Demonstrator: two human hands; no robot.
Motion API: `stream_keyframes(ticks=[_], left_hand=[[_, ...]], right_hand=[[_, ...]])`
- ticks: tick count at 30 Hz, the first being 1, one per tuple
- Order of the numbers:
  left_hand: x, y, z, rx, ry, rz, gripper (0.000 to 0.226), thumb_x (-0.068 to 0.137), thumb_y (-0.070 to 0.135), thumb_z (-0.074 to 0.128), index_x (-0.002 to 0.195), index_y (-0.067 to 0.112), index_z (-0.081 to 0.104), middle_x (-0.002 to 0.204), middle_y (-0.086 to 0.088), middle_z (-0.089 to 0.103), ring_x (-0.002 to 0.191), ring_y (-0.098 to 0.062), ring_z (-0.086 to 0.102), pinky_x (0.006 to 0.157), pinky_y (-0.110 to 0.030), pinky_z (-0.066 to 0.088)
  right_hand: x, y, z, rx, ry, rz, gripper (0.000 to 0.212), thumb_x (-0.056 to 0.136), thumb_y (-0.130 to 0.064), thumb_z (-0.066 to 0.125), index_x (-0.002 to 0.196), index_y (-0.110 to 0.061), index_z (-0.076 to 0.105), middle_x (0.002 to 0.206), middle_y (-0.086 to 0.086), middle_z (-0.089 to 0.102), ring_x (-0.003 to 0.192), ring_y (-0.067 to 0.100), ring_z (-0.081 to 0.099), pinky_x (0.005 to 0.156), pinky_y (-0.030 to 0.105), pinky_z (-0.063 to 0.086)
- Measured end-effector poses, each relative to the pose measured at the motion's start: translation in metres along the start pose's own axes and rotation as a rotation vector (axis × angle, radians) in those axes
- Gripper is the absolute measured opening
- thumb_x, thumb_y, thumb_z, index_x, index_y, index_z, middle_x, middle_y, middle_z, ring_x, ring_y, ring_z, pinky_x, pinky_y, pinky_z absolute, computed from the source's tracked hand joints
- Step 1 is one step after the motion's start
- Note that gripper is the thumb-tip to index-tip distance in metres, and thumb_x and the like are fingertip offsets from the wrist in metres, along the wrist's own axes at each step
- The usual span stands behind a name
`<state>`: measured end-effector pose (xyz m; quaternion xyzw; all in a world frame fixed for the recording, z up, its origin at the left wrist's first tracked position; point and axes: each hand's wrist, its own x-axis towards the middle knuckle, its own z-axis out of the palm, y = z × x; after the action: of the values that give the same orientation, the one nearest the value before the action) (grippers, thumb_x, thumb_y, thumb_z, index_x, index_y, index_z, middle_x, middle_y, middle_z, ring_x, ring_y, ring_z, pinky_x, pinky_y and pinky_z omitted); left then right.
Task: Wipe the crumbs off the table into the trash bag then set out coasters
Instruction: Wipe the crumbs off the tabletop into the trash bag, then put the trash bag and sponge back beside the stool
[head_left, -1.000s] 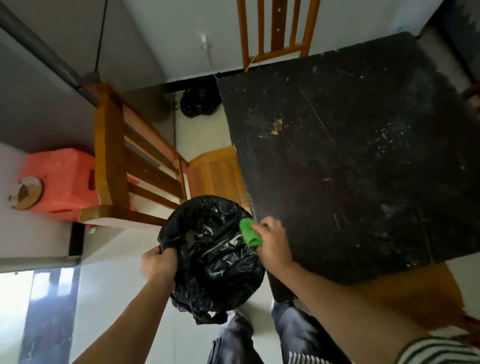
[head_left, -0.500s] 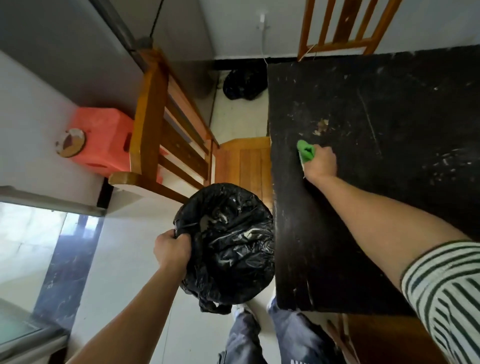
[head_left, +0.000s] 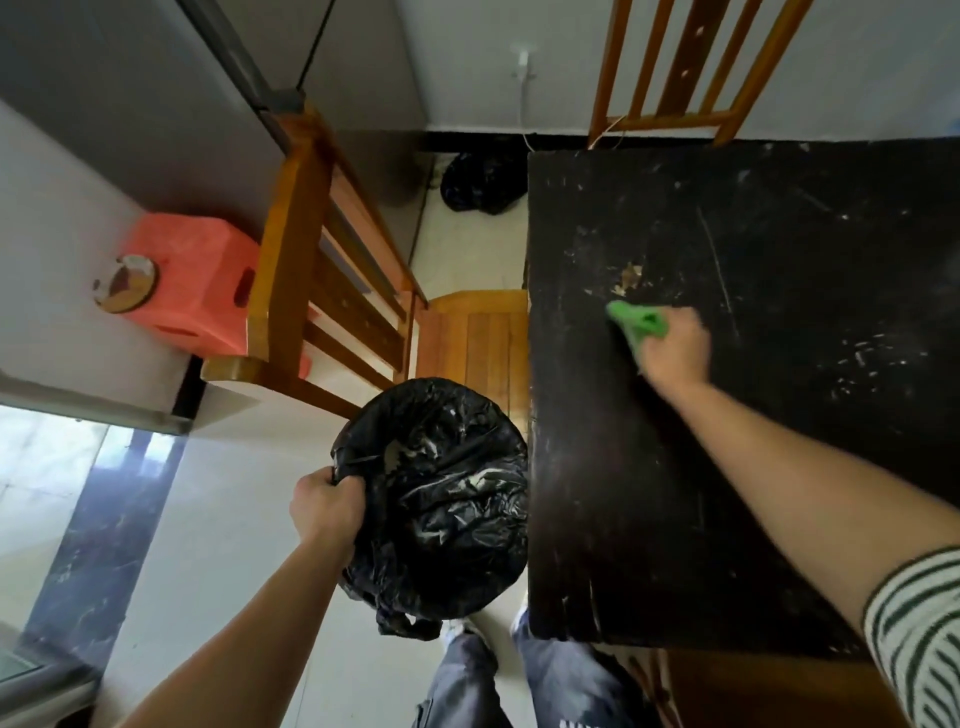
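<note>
Right hand (head_left: 675, 348) clutches the green cloth (head_left: 636, 322) on the tabletop (head_left: 779, 467) just short of the crumbs (head_left: 628, 278), left hand (head_left: 324, 506) grips the trash bag (head_left: 441, 493) open beside the edge, so sweep flat, dragging everything straight over into it.

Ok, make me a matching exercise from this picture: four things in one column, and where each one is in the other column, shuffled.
Things:
1. green cloth
2. trash bag
3. orange stool
4. crumb pile

Places:
A. beside the wooden chair, away from the table
B. on the table top, just beyond the cloth
C. gripped at its rim by the left hand, next to the table edge
D. held in the right hand on the table top

Pairs: 1-D, 2-C, 3-A, 4-B
</note>
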<state>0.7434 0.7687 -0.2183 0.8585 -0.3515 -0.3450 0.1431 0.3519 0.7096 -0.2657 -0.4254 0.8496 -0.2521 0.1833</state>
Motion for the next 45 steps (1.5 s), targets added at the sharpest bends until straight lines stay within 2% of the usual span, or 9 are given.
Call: stream_keyframes(ticks=[3, 5, 13, 19, 25, 28, 34, 39, 45], left_hand=[[0.004, -0.005, 0.002, 0.003, -0.001, -0.017, 0.014, 0.074, 0.003, 0.048, 0.060, 0.003, 0.052, 0.058, -0.011, 0.047, 0.058, -0.029, 0.046, 0.053, -0.031, 0.037], [0.006, -0.008, 0.002, 0.003, 0.003, -0.026, 0.015, 0.074, 0.003, 0.048, 0.059, 0.004, 0.050, 0.058, -0.011, 0.046, 0.058, -0.029, 0.045, 0.053, -0.031, 0.036], [0.006, -0.015, 0.002, -0.017, 0.002, 0.005, 0.016, 0.074, 0.003, 0.050, 0.058, 0.005, 0.046, 0.055, -0.011, 0.042, 0.057, -0.028, 0.040, 0.052, -0.032, 0.031], [0.000, -0.035, -0.006, -0.052, -0.030, 0.014, 0.024, 0.074, 0.002, 0.051, 0.054, 0.008, 0.040, 0.052, -0.007, 0.039, 0.054, -0.026, 0.038, 0.051, -0.031, 0.029], [0.003, -0.083, -0.042, -0.165, -0.092, -0.093, 0.012, 0.067, 0.007, 0.053, 0.057, 0.005, 0.047, 0.055, -0.008, 0.043, 0.058, -0.025, 0.041, 0.053, -0.033, 0.032], [0.008, -0.109, -0.069, -0.264, -0.122, -0.140, 0.013, 0.070, 0.005, 0.055, 0.058, 0.004, 0.050, 0.058, -0.009, 0.047, 0.059, -0.025, 0.045, 0.055, -0.032, 0.033], [0.031, -0.177, -0.142, -0.397, -0.097, -0.190, 0.014, 0.071, 0.002, 0.057, 0.057, 0.004, 0.054, 0.058, -0.009, 0.050, 0.061, -0.025, 0.047, 0.056, -0.032, 0.032], [0.052, -0.233, -0.230, -0.481, -0.059, -0.200, 0.006, 0.063, 0.007, 0.057, 0.061, 0.002, 0.060, 0.058, -0.009, 0.052, 0.058, -0.022, 0.049, 0.054, -0.030, 0.035], [0.094, -0.293, -0.329, -0.556, 0.043, -0.273, 0.005, 0.056, 0.008, 0.053, 0.060, 0.006, 0.055, 0.057, -0.008, 0.048, 0.057, -0.022, 0.046, 0.056, -0.032, 0.032]], right_hand=[[0.033, 0.052, -0.024, -0.170, 0.011, 0.238, 0.025, 0.085, -0.012, 0.060, 0.107, -0.008, 0.069, 0.105, 0.024, 0.064, 0.097, 0.043, 0.061, 0.079, 0.044, 0.052], [0.008, 0.062, -0.018, -0.215, 0.030, 0.250, 0.024, 0.081, -0.007, 0.060, 0.104, -0.005, 0.068, 0.104, 0.026, 0.061, 0.095, 0.045, 0.058, 0.078, 0.045, 0.052], [-0.170, 0.013, 0.047, -0.104, -0.128, -0.208, 0.061, 0.046, 0.010, 0.076, 0.104, -0.012, 0.073, 0.098, 0.011, 0.059, 0.084, 0.034, 0.055, 0.069, 0.039, 0.050], [-0.218, -0.022, 0.060, -0.096, -0.570, -0.383, 0.043, 0.073, -0.006, 0.066, 0.113, -0.021, 0.071, 0.103, -0.002, 0.059, 0.098, 0.019, 0.049, 0.080, 0.027, 0.035], [-0.211, -0.046, 0.046, 0.261, -0.692, 0.311, 0.012, 0.081, -0.006, 0.064, 0.087, -0.015, 0.068, 0.087, 0.009, 0.071, 0.080, 0.024, 0.068, 0.072, 0.033, 0.054], [-0.222, -0.063, 0.050, 0.362, -0.695, 0.461, 0.010, 0.080, -0.009, 0.068, 0.090, -0.009, 0.068, 0.087, 0.012, 0.073, 0.076, 0.025, 0.071, 0.069, 0.041, 0.059], [-0.271, -0.130, 0.093, 0.358, -0.702, 0.483, 0.041, 0.073, -0.024, 0.077, 0.106, -0.003, 0.063, 0.095, 0.017, 0.071, 0.076, 0.029, 0.070, 0.061, 0.039, 0.059], [-0.335, -0.220, 0.124, 0.371, -0.728, 0.441, 0.012, 0.085, -0.010, 0.068, 0.087, -0.004, 0.058, 0.072, 0.011, 0.063, 0.060, 0.024, 0.061, 0.052, 0.031, 0.049], [-0.398, -0.320, 0.182, 0.400, -0.864, 0.351, 0.016, 0.084, -0.010, 0.068, 0.085, -0.009, 0.053, 0.079, 0.014, 0.066, 0.065, 0.027, 0.064, 0.053, 0.033, 0.053]])
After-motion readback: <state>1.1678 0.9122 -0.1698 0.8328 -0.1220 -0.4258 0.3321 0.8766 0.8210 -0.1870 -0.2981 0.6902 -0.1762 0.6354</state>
